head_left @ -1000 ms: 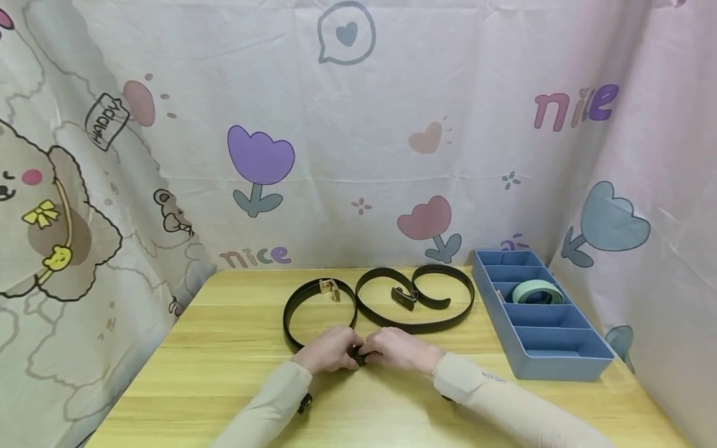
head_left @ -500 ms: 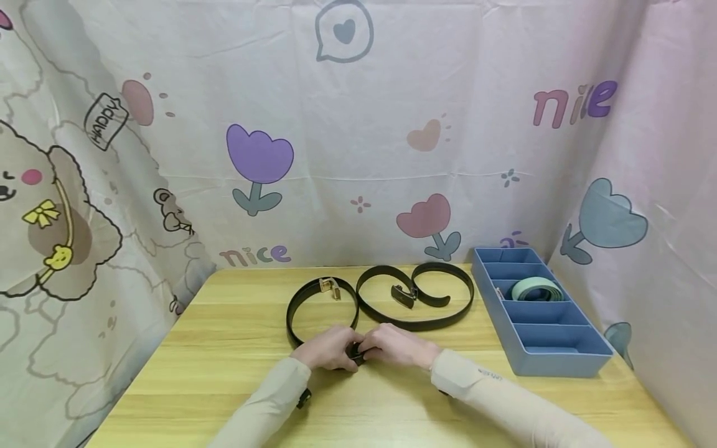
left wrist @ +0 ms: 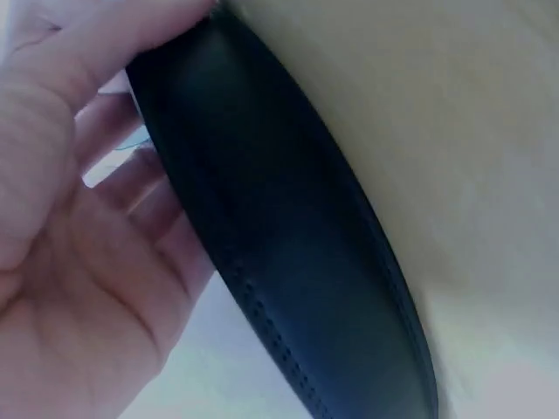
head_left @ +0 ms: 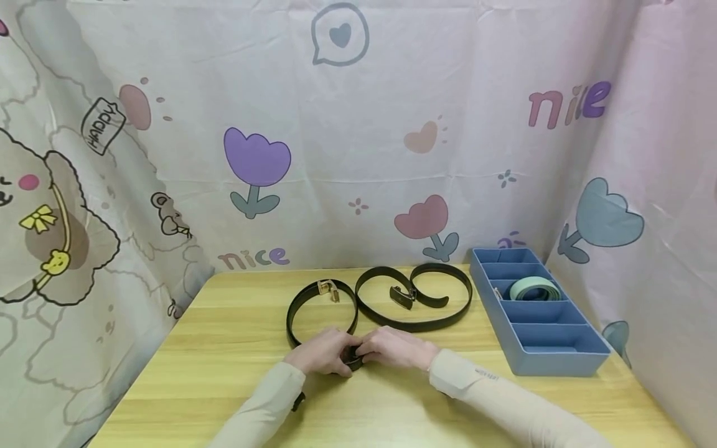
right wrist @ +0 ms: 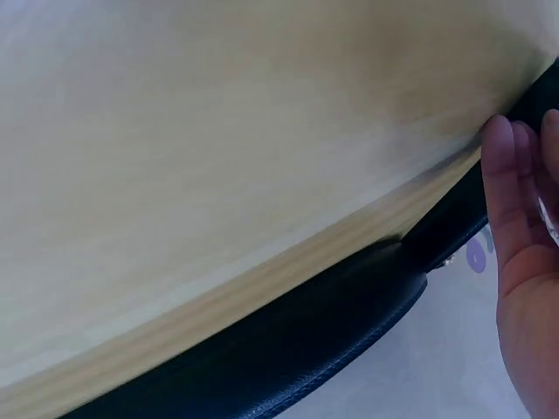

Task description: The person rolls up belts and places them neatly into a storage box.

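Observation:
A black leather belt [head_left: 292, 311] with a gold-toned buckle [head_left: 327, 287] stands on edge in a wide loop at the table's middle. Its near end is coiled small between both hands. My left hand [head_left: 323, 352] holds the left side of that coil with thumb and fingers. From the other side my right hand [head_left: 396, 347] pinches it, fingertips close to the left ones. The left wrist view shows the stitched strap [left wrist: 288, 209] against the left fingers; in the right wrist view the right fingers [right wrist: 507, 183] lie against a black strap [right wrist: 458, 214]. The coil's inside is mostly hidden.
Another black belt [head_left: 414, 325] with a dark buckle [head_left: 401, 297] lies in open curls behind the right hand. At the right stands a blue-grey compartment box [head_left: 551, 366], with a rolled mint-green belt [head_left: 529, 286] in its middle compartment. A patterned curtain [head_left: 347, 124] hangs behind the table [head_left: 213, 348].
Both hands stay on the coil, shifting slightly left in the head view, as does the whole scene. The dark coil between the hands shows a little more. The other belt and box stay put.

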`<state>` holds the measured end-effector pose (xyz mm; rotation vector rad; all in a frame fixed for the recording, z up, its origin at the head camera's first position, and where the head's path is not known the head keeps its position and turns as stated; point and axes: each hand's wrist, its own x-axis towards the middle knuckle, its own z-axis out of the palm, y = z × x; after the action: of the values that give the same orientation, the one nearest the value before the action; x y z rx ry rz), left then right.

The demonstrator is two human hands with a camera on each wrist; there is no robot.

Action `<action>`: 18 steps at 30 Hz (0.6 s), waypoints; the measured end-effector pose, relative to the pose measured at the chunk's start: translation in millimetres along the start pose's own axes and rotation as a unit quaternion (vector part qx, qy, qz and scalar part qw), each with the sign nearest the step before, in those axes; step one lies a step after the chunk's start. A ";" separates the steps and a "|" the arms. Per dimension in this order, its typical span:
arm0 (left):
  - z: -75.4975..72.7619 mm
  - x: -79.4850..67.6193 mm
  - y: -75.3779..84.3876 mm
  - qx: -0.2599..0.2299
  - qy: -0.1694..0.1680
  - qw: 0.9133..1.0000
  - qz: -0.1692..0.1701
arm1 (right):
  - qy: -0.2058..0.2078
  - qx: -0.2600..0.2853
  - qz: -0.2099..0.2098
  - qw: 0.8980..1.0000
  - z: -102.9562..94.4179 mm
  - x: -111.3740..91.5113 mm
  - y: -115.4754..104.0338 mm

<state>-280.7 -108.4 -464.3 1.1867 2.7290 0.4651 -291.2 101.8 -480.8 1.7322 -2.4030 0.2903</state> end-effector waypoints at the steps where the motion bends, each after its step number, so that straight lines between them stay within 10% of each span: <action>1: -0.4 -1.1 0.1 -0.008 -0.005 1.000 -0.003 | -0.003 -0.006 0.000 1.000 -0.2 0.0 -0.1; 10: 1.2 -0.5 7.2 0.011 0.046 0.999 -0.017 | -0.018 0.004 0.052 0.998 -0.2 7.0 -11.7; 18: -24.3 -6.1 -12.3 -0.087 0.026 0.994 -0.065 | -0.009 -0.012 0.023 1.000 2.8 5.5 -11.1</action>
<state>-290.8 -126.4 -445.4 0.9597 2.7198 0.7097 -282.4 92.7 -481.5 1.6793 -2.4505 0.2502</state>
